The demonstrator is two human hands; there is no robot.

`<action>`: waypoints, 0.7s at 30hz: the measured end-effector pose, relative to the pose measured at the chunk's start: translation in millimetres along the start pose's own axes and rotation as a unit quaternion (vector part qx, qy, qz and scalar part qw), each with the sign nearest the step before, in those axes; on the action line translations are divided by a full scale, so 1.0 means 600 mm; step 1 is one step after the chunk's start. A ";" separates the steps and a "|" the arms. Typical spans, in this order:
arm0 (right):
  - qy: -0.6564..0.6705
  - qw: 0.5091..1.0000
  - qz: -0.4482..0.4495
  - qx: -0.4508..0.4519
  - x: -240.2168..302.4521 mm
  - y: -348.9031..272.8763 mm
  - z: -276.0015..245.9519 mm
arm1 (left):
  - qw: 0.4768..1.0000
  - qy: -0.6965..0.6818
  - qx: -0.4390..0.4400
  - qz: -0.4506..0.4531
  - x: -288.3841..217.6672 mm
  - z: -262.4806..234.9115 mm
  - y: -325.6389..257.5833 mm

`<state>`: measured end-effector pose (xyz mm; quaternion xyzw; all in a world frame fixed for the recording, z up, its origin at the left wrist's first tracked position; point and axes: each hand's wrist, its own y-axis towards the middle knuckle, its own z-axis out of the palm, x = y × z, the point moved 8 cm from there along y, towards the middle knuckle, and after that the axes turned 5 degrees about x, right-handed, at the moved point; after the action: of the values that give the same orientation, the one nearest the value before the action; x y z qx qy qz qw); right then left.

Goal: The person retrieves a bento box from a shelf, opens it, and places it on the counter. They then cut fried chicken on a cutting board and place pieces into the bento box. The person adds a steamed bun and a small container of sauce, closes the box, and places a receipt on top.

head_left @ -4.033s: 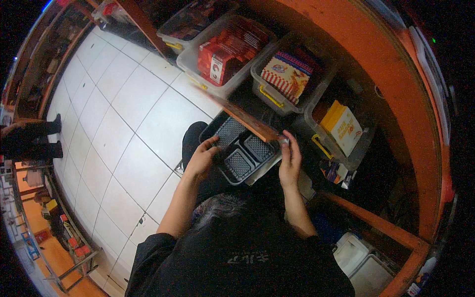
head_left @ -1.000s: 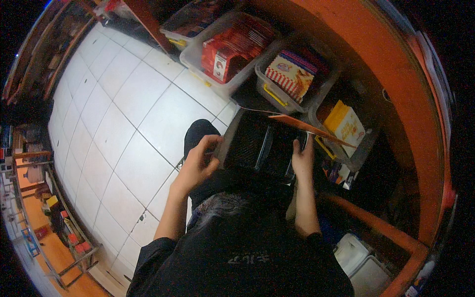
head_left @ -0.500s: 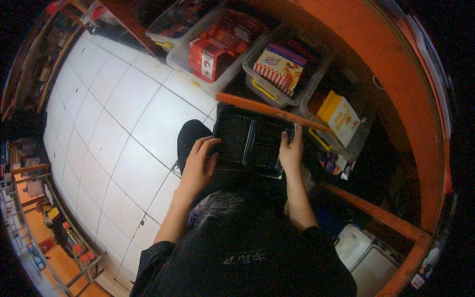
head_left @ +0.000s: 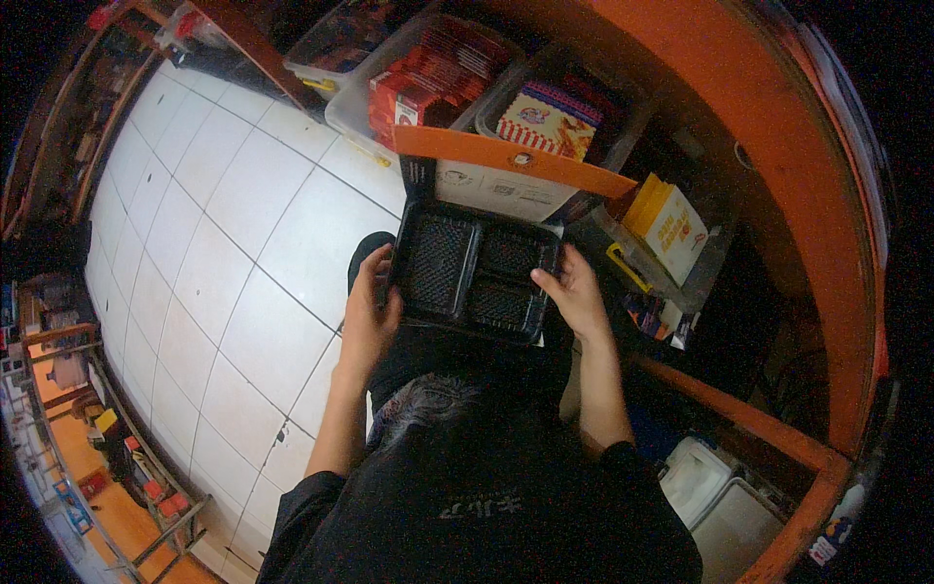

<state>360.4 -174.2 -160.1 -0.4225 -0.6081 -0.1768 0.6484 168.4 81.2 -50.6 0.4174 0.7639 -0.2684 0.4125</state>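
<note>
1. Seen from above, a black tray with three textured compartments, one large at left and two smaller at right, sits in front of the person's torso, between both hands.
2. Behind the tray's far edge stands a raised lid, pale inside with printing and an orange strip along its top.
3. The left hand is at the tray's left edge, its fingers curled; whether they grip, I cannot tell.
4. The right hand has its thumb over the right rim, its fingers clamped on the tray's side.
5. Beyond are clear plastic bins holding red cartons, a striped carton and a yellow-and-white carton.
6. White floor tiles spread to the left.
</note>
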 end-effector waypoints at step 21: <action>0.119 0.982 -0.051 0.140 0.070 -0.041 0.047 | 0.991 -0.044 -0.014 -0.129 0.101 0.001 0.006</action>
<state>332.4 -154.6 -115.3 -0.2720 -0.5656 -0.1718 0.7593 153.0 108.0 -102.9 0.2974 0.7962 -0.3271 0.4131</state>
